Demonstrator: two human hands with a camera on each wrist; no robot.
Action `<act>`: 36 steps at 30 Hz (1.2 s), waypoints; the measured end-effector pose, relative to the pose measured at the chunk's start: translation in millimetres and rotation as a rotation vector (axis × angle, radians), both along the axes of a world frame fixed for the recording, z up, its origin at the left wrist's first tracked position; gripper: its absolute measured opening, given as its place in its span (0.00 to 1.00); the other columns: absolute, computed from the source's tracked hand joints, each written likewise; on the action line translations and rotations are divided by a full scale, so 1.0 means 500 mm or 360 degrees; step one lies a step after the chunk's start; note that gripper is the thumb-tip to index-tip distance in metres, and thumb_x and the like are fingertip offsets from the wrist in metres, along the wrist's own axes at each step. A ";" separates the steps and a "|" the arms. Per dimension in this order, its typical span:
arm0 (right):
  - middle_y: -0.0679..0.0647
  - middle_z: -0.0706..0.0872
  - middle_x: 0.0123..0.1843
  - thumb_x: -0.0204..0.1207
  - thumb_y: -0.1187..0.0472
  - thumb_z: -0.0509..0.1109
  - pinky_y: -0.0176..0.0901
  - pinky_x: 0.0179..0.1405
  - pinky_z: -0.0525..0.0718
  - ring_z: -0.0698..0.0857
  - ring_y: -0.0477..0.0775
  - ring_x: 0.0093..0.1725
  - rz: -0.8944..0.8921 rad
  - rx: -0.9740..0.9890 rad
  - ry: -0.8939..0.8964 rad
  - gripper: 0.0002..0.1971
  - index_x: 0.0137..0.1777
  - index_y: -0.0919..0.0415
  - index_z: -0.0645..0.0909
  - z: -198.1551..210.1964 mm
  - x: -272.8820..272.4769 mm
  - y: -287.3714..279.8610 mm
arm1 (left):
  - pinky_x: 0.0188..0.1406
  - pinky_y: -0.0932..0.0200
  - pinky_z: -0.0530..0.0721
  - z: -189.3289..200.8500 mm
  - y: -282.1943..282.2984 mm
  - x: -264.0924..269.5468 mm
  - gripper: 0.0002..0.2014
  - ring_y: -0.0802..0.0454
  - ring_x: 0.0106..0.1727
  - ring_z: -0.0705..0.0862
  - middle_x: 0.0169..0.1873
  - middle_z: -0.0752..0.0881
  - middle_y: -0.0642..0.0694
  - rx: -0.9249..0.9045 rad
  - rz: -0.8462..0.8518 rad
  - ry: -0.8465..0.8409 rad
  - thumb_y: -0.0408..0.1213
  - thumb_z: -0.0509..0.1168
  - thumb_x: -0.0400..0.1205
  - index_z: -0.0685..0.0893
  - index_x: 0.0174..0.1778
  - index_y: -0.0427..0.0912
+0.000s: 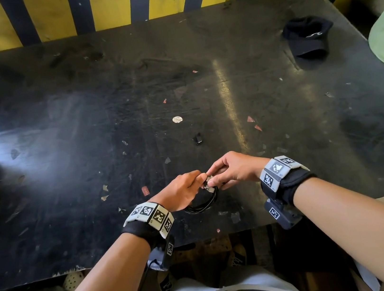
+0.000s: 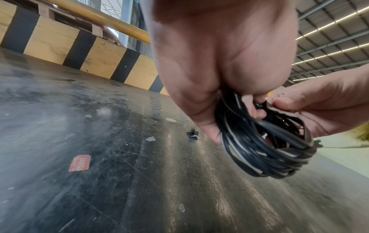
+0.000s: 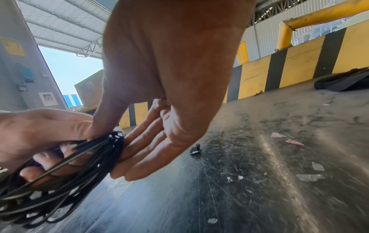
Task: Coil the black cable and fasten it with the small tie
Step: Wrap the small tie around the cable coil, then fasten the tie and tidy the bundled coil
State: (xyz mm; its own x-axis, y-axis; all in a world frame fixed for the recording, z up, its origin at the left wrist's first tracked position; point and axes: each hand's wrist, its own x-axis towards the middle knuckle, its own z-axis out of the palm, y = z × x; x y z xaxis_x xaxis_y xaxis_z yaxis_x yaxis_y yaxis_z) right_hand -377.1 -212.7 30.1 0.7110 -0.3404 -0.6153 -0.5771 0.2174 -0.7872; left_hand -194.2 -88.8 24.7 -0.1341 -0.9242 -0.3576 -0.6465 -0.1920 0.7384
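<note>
Near the table's (image 1: pixel 64 164) front edge, the left hand (image 1: pixel 183 191) grips the coiled cable (image 1: pixel 204 203), fingers through the loops, holding it just above the surface. The right hand (image 1: pixel 233 170) pinches the coil's top; whether a tie is there is unclear. Beyond lie a small black clip (image 1: pixel 197 139), paper scraps, a round sticker (image 1: pixel 177 119), and far right a black cap (image 1: pixel 307 38).

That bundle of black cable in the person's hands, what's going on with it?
A person is bundling a thin black cable already wound into a small coil. The left hand grips the coil above the scuffed black tabletop, while the right hand pinches it at the top, seemingly working on the fastening. A small black clip-like piece lies on the table beyond the hands; whether that is the tie is unclear.
</note>
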 end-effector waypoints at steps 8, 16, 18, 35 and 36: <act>0.54 0.95 0.46 0.77 0.68 0.79 0.44 0.55 0.90 0.92 0.47 0.49 -0.0130 0.0004 -0.0017 0.19 0.67 0.68 0.83 -0.009 0.014 0.011 | 0.30 0.64 0.72 -0.010 -0.022 0.003 0.18 0.55 0.31 0.76 0.33 0.80 0.50 -0.0039 0.0079 -0.0125 0.49 0.51 0.93 0.78 0.44 0.45; 0.58 0.96 0.42 0.75 0.65 0.79 0.40 0.46 0.84 0.89 0.45 0.40 -0.0093 -0.0228 0.0041 0.18 0.64 0.64 0.83 0.006 0.012 -0.006 | 0.39 0.47 0.83 -0.005 -0.033 0.005 0.19 0.45 0.37 0.86 0.36 0.86 0.44 -0.0005 0.0219 -0.0076 0.53 0.52 0.92 0.82 0.52 0.44; 0.60 0.96 0.46 0.75 0.65 0.79 0.47 0.58 0.85 0.90 0.49 0.45 -0.0077 -0.0311 0.0074 0.16 0.62 0.62 0.84 0.009 0.009 -0.022 | 0.34 0.55 0.80 -0.014 -0.041 0.012 0.17 0.53 0.35 0.83 0.38 0.87 0.47 0.0012 0.0220 -0.0077 0.52 0.54 0.92 0.82 0.53 0.46; 0.60 0.94 0.47 0.73 0.58 0.78 0.49 0.55 0.85 0.91 0.60 0.47 -0.0594 -0.0737 0.0472 0.11 0.53 0.51 0.83 -0.063 -0.069 -0.188 | 0.64 0.49 0.85 -0.122 -0.306 0.057 0.13 0.38 0.62 0.88 0.55 0.92 0.42 0.0259 0.0712 -0.0539 0.51 0.71 0.80 0.89 0.52 0.46; 0.59 0.94 0.46 0.73 0.57 0.78 0.47 0.49 0.86 0.91 0.59 0.44 -0.0650 -0.0700 0.0459 0.10 0.52 0.50 0.82 -0.072 -0.081 -0.193 | 0.65 0.49 0.84 -0.139 -0.311 0.053 0.16 0.38 0.63 0.87 0.57 0.91 0.42 0.0255 0.0760 -0.0570 0.52 0.73 0.78 0.88 0.57 0.47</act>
State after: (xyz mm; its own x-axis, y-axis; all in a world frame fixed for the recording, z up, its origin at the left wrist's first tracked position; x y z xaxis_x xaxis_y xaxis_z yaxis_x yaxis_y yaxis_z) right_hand -417.8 -309.2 -5.7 0.2994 -0.8104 -0.5036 -0.7172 0.1570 -0.6789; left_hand -167.5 -244.4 -44.7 0.4354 -0.7837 -0.4430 -0.6641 -0.6119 0.4296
